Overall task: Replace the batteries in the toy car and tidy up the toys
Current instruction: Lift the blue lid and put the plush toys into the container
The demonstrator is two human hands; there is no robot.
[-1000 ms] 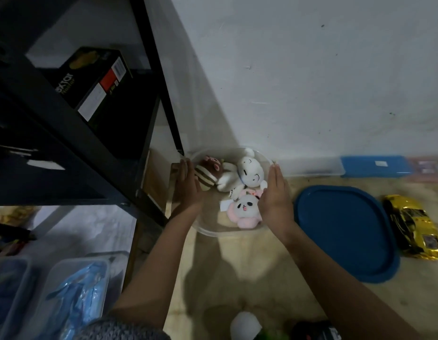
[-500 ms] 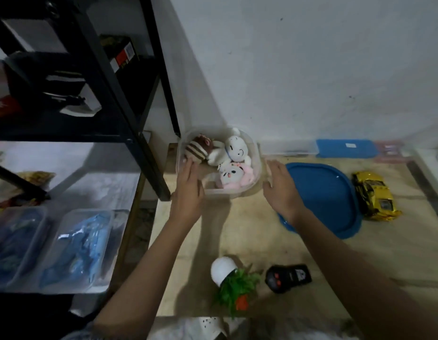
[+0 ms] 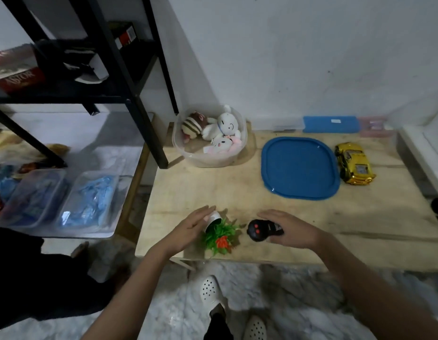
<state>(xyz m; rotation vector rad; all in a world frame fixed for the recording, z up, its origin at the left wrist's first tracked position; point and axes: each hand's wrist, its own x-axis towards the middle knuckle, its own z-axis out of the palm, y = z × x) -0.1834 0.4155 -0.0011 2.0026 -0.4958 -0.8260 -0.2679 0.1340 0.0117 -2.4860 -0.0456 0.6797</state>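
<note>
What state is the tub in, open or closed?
Open. The tub has no lid on; the blue lid lies flat on the table beside it, apart.

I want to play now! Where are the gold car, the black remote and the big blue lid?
gold car (image 3: 355, 166): head view, on its roof.
black remote (image 3: 259, 230): head view, on its rounded end by the red buttons.
blue lid (image 3: 300, 168): head view, on its flat middle.

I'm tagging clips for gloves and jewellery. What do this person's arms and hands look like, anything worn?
Both the left hand and the right hand are bare: no gloves, no rings that I can make out. Neither wrist shows a watch or band. Both forearms are uncovered to the picture's edge; no sleeve shows.
</note>
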